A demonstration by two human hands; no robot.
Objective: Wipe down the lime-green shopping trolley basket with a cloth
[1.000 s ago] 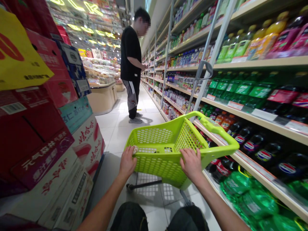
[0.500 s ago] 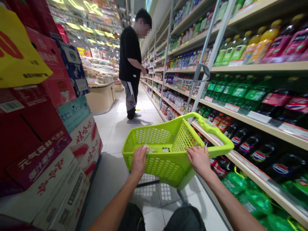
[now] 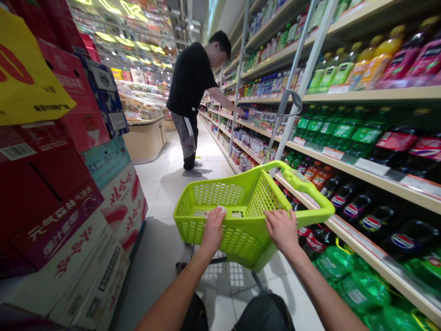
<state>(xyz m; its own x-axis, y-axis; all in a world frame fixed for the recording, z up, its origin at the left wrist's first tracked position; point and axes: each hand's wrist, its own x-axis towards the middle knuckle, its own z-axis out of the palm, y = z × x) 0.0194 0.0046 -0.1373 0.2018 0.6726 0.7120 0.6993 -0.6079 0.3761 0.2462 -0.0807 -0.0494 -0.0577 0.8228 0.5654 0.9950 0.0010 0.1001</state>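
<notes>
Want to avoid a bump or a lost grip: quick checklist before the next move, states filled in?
1. Left hand on the near rim of the cart: ok.
2. Right hand on the same rim, nearer the handle: ok.
3. White wad at the left fingertips identified: cannot tell, mostly covered.
4. Other person apart from the cart: ok, floor shows between; one arm reaches toward the shelves.
5. Cart apart from the stacked boxes: ok, floor between.
6. Wheels unlocked: cannot tell.

Reads "元气森林" on dark-red-and-purple cardboard carton [image 3: 44, 193], "K" in yellow neon lettering [image 3: 132, 10], red "0" on yellow paper sign [image 3: 31, 105]; shows Pepsi logos on dark plastic bottles [image 3: 372, 224].
</notes>
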